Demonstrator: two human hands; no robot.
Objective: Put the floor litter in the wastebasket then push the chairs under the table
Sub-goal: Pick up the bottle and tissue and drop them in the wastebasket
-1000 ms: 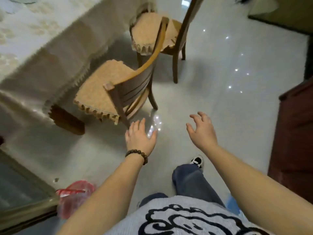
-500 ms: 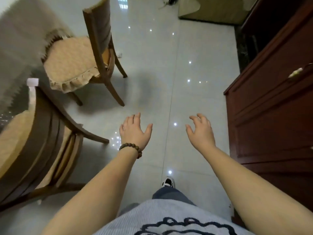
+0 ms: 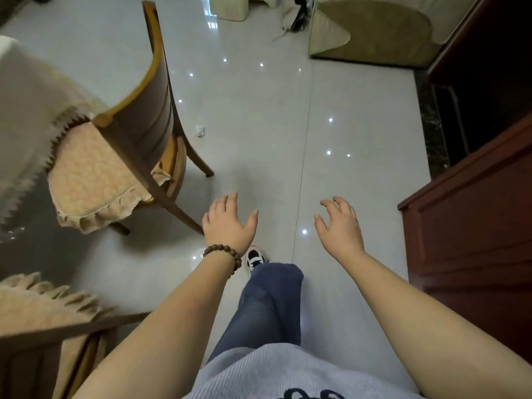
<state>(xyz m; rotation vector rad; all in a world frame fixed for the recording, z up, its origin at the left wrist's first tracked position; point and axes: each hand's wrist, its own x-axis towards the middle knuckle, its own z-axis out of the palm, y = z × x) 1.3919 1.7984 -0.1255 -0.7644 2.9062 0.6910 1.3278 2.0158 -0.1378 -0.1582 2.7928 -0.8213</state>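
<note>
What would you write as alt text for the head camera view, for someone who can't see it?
Seen from above, a person's open left hand and right hand reach forward, holding nothing, over a glossy tiled floor. A cushioned wooden chair stands at left beside a cloth-covered table, with a small white scrap of litter just beyond it.

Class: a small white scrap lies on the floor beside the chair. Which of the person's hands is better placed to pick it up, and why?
Probably the left hand. It is open, holds nothing, and hovers on the side of the chair where the scrap lies. The right hand is also open but is further from it, nearer the cabinet.
</note>
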